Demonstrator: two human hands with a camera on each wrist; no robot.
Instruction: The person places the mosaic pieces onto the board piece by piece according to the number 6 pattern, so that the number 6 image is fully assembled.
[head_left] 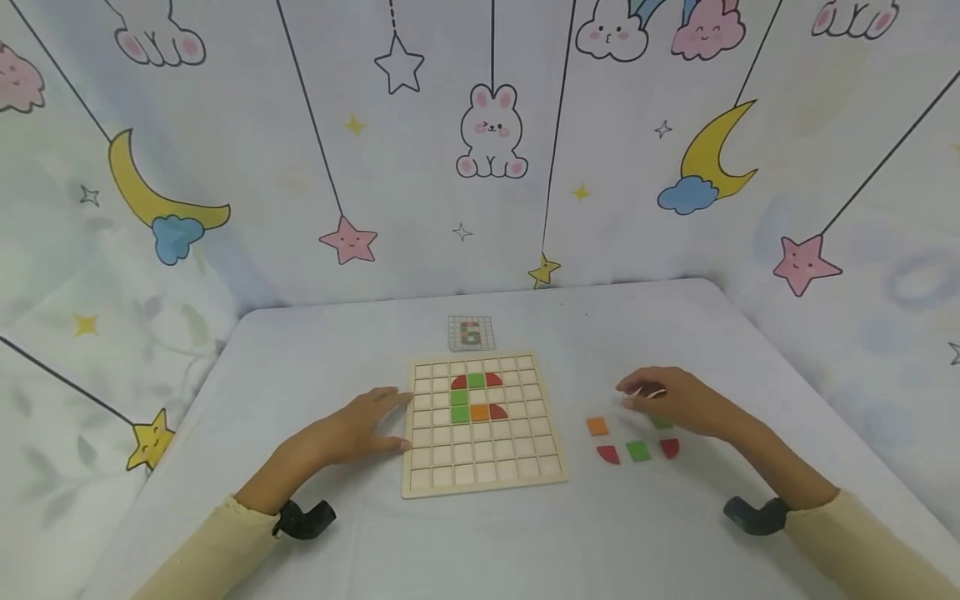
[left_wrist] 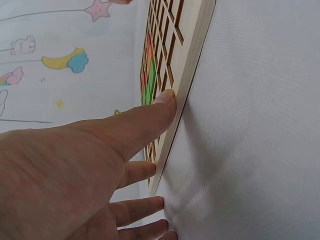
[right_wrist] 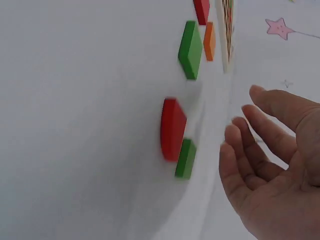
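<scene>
A wooden grid board [head_left: 442, 481] lies on the table with red, green and orange tiles set in its upper cells, among them an orange square [head_left: 479, 412]. My left hand [head_left: 358, 429] rests at the board's left edge, thumb on the rim and fingers stretched along it. To the right, my right hand [head_left: 667, 398] hovers with loosely bent fingers, nothing between them in the right wrist view. Below it lie loose tiles: a green square [right_wrist: 186, 159], a red quarter-round [right_wrist: 172, 131], another green square [head_left: 638, 451], an orange square [head_left: 597, 427] and a second red quarter-round [head_left: 608, 455].
Behind the board lies a small gridded card [head_left: 471, 333] with a coloured figure like a 6. A white cloth [head_left: 337, 542] covers the table. A printed curtain [head_left: 420, 167] with stars, moons and rabbits hangs behind it and along both sides.
</scene>
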